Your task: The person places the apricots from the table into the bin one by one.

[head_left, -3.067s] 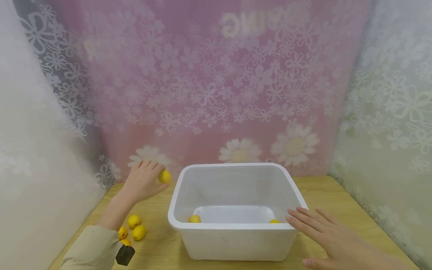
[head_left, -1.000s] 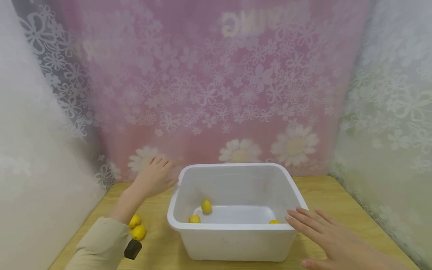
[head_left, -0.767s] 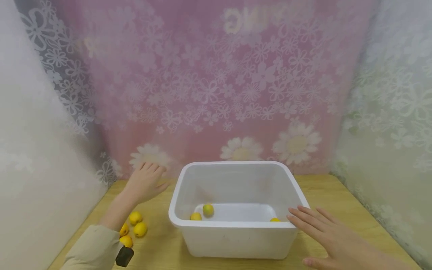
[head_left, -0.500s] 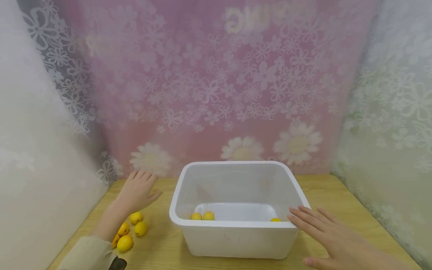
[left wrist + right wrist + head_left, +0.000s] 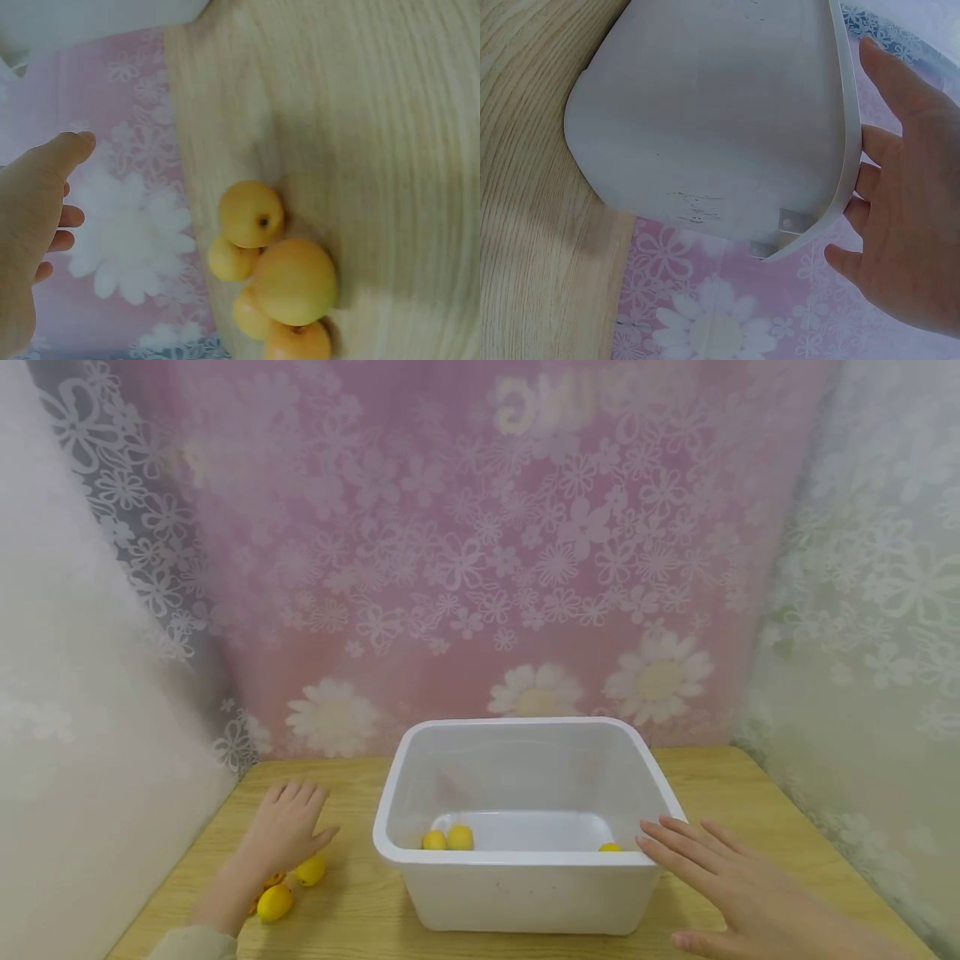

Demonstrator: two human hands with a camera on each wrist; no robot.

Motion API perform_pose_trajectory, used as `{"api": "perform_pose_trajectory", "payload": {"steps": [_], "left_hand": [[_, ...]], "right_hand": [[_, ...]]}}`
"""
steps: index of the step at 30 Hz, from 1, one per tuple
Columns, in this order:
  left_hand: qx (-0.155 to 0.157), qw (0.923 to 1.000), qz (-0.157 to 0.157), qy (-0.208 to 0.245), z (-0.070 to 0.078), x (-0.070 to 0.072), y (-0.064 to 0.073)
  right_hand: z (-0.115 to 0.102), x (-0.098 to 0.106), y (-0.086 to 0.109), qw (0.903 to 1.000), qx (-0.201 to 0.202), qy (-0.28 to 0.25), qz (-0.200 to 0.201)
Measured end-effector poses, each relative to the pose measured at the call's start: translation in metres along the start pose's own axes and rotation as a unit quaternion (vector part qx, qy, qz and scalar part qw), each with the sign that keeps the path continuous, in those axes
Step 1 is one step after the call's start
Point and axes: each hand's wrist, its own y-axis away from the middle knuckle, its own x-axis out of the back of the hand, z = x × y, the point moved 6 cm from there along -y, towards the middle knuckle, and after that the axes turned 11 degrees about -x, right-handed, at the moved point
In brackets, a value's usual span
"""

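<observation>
My left hand (image 5: 281, 831) hangs palm down over a cluster of round yellow fruits (image 5: 275, 903) on the table, fingers loose and holding nothing. Several fruits (image 5: 296, 281) lie bunched together in the left wrist view, apart from the hand, some showing a dark spot at one end. To the right stands a white plastic tub (image 5: 525, 893). Two yellow fruits (image 5: 460, 837) sit side by side at its near left inside, and another fruit (image 5: 611, 847) peeks over the front rim at the right. My right hand (image 5: 723, 868) rests its outstretched fingertips against the tub's right rim.
The wooden table (image 5: 352, 893) carries everything. A pink flowered curtain (image 5: 465, 568) hangs behind it, and pale flowered sheets close in the left side and right side (image 5: 885, 652).
A fruit held earlier by my left hand was let go into the tub and rolled forward beside another one. My left hand then moved back left and down over the fruits. The right hand stayed put.
</observation>
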Motion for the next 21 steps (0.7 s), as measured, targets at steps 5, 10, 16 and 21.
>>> {"api": "perform_pose_trajectory", "payload": {"steps": [5,10,16,21], "left_hand": [[0.015,0.9999,-0.003,0.007,0.002,-0.016,0.014],[0.025,0.9995,-0.012,0.015,0.002,-0.035,0.028],[0.041,0.9985,-0.03,0.019,0.0,-0.056,0.041],[0.036,0.9991,-0.022,0.003,0.002,-0.065,0.046]], "right_hand": [[0.0,0.001,0.001,0.9995,-0.023,0.013,-0.017],[0.0,0.0,0.002,0.9984,-0.039,0.025,-0.034],[-0.001,0.001,0.002,0.9995,-0.026,0.018,-0.007],[-0.001,0.001,0.002,0.9994,-0.028,0.018,-0.007]]}}
